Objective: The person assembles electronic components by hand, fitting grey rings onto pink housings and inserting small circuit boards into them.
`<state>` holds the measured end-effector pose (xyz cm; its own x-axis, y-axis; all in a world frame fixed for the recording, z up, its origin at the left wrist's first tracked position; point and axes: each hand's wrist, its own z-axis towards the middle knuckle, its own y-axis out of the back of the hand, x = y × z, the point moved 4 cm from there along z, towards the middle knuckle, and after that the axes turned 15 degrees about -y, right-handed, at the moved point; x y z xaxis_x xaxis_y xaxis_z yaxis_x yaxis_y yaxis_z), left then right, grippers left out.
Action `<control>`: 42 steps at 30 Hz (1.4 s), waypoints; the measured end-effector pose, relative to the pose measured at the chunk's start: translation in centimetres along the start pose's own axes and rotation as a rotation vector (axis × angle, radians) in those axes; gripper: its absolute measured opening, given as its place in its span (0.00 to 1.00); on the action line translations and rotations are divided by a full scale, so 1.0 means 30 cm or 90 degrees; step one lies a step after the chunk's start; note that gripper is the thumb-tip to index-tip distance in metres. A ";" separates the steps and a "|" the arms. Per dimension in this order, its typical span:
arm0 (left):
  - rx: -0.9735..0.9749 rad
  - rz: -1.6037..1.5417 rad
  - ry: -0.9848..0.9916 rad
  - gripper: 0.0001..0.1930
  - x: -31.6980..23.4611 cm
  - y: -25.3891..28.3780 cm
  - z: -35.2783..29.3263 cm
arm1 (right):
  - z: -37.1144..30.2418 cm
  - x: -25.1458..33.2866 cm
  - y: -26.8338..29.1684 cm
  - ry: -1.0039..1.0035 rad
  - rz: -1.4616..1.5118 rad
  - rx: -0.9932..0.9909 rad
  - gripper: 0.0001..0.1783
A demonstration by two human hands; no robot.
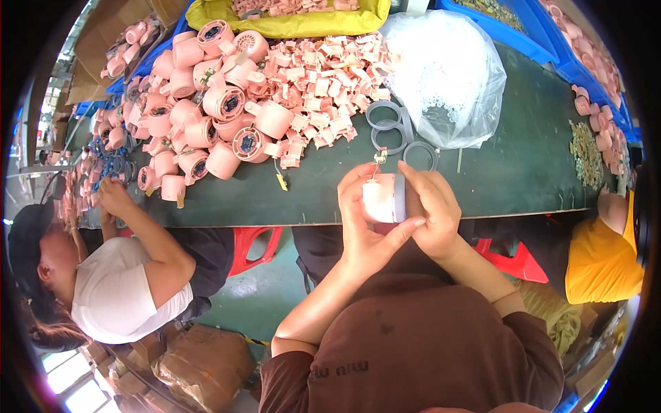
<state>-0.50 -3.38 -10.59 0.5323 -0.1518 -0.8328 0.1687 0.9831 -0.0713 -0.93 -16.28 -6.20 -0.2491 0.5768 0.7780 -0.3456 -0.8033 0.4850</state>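
Observation:
A pink cylindrical housing [379, 201] is held on its side above the table's near edge. My left hand [359, 237] is closed round it, with the thumb beneath. A grey ring [399, 197] sits at the housing's right end, and my right hand [438, 219] grips it, fingers above and thumb below. A small white part on thin wires [379, 158] sticks up from the housing. Just beyond my hands lie several loose grey rings [407, 128] on the green table [323, 180].
Left of the rings are piles of pink handled housings [273, 120] and small pink pieces [323, 86]. A clear bag of white bits [447, 76] stands behind. Farther back are a yellow-lined bin [296, 26] and a blue bin [513, 31]. Co-workers sit left [131, 289] and right [599, 255].

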 end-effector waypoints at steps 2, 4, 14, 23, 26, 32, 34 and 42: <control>0.001 0.031 -0.013 0.42 -0.002 -0.004 0.001 | -0.003 0.000 -0.001 0.004 -0.002 -0.002 0.24; -0.002 0.074 -0.018 0.40 -0.004 -0.003 0.002 | -0.005 -0.001 -0.004 0.008 -0.007 -0.011 0.24; 0.022 0.193 -0.119 0.33 -0.037 0.014 0.024 | -0.020 0.010 -0.017 0.008 0.012 -0.032 0.20; 0.108 0.228 -0.189 0.35 -0.033 -0.006 0.033 | 0.004 -0.039 -0.125 -0.597 0.833 0.278 0.31; 0.195 0.342 -0.180 0.34 -0.058 -0.017 0.036 | -0.019 -0.060 -0.125 -0.666 0.843 0.312 0.34; 0.107 0.398 -0.308 0.32 -0.069 -0.048 0.005 | -0.023 -0.070 -0.117 -0.633 0.872 0.306 0.35; 0.145 0.442 -0.319 0.32 -0.067 -0.061 -0.006 | -0.030 -0.102 -0.117 -0.537 0.849 0.348 0.34; 0.187 0.391 -0.313 0.40 -0.054 -0.053 -0.003 | 0.006 -0.098 -0.060 -0.491 0.685 0.204 0.37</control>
<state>-1.70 -4.70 -9.18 0.8893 0.3082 -0.3379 -0.0968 0.8489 0.5195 0.59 -16.56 -9.28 0.3420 -0.4953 0.7986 -0.0535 -0.8587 -0.5097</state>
